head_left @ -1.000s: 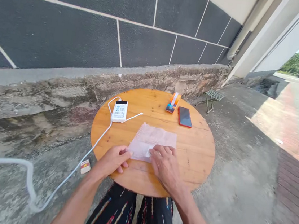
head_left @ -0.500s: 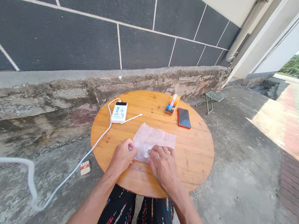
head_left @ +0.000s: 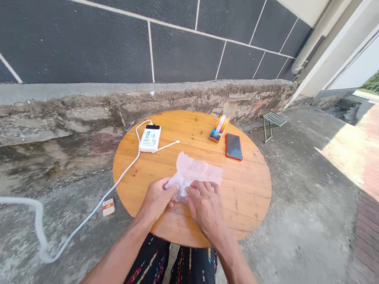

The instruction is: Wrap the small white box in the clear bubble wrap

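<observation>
A thin, pinkish-white, see-through sheet point(head_left: 198, 169) lies crumpled on the round wooden table point(head_left: 248, 200), near its front edge. My left hand point(head_left: 159, 198) pinches the sheet's near left corner between thumb and fingers, and that corner is lifted and folded inward. Over its near right part, my right hand point(head_left: 205, 206) rests with bent fingers closed on the sheet. Between the two hands the material bunches into a whiter lump point(head_left: 183, 190). Whether something small lies under or inside that lump, I cannot tell; my right fingers hide part of it.
Beyond the sheet are a white power bank point(head_left: 150, 138) with a white cable point(head_left: 115, 186), a tape dispenser point(head_left: 219, 128) and a red-edged phone point(head_left: 234, 146). A small box point(head_left: 108, 207) lies on the ground at left. A folding stool point(head_left: 270, 122) stands behind, right of the table.
My left hand has drawn the sheet's left edge up and inward, so it is more crumpled between my hands. My right hand stays nearly in place. The view has shifted slightly.
</observation>
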A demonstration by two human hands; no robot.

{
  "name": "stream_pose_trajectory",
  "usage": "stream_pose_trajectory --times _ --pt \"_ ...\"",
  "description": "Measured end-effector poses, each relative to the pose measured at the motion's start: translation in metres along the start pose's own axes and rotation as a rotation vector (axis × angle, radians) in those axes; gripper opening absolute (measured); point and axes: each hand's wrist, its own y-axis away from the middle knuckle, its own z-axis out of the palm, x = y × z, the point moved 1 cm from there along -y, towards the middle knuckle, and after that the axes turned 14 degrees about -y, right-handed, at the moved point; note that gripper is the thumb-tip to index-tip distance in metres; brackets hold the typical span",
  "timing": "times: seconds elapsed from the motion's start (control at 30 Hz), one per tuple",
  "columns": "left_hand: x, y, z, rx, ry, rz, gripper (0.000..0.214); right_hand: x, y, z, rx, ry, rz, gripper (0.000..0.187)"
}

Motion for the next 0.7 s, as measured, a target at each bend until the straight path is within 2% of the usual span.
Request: stream_pose_trajectory --times 0.23,0.47,0.6,0.7 --pt "0.010 0.005 0.013 0.090 -0.128 0.158 0.017 0.004 -0.004 -0.004 -0.041 -0.043 -0.023 0.009" --pt "0.016 0.016 0.011 0.103 -0.380 0.315 0.019 0.006 -0.002 0.000 -0.004 -0.199 0.024 0.011" --pt "0.019 0.019 0.007 0.046 -0.497 0.436 0.026 0.009 0.002 0.005 0.082 -0.313 0.141 0.028" --pt "0.018 0.019 0.003 -0.001 -0.518 0.503 0.029 0.010 0.004 0.008 0.123 -0.374 0.164 0.045"
